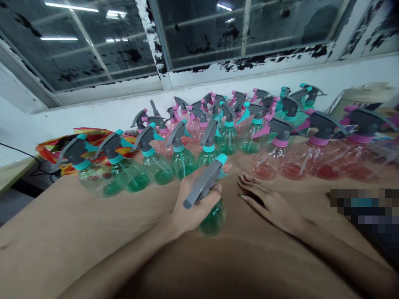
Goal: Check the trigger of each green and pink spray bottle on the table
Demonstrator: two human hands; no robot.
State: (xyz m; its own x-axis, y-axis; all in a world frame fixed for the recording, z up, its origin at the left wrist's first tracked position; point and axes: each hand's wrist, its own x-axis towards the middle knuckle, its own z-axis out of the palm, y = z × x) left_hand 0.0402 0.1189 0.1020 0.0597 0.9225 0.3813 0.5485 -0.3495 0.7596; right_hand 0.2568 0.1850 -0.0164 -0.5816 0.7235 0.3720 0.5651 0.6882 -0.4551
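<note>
My left hand (195, 201) is wrapped round the neck of a green spray bottle (213, 220) with a grey trigger head and a turquoise nozzle. The bottle is close to the table in front of me, and the hand hides its collar. To its right, my right hand (264, 199) lies low over the table with its fingers stretched out and nothing in them. Just beyond the left hand stands a row of clear green spray bottles (162, 170) with turquoise collars. Pink spray bottles (264, 164) with pink collars stand past my right fingertips.
More pink and green spray bottles crowd the back of the wooden table (77, 232). An orange and yellow patterned bag (46, 149) lies at the left. A cream container (361, 97) stands back right, below a window (249, 33). A blurred-out patch covers the right edge.
</note>
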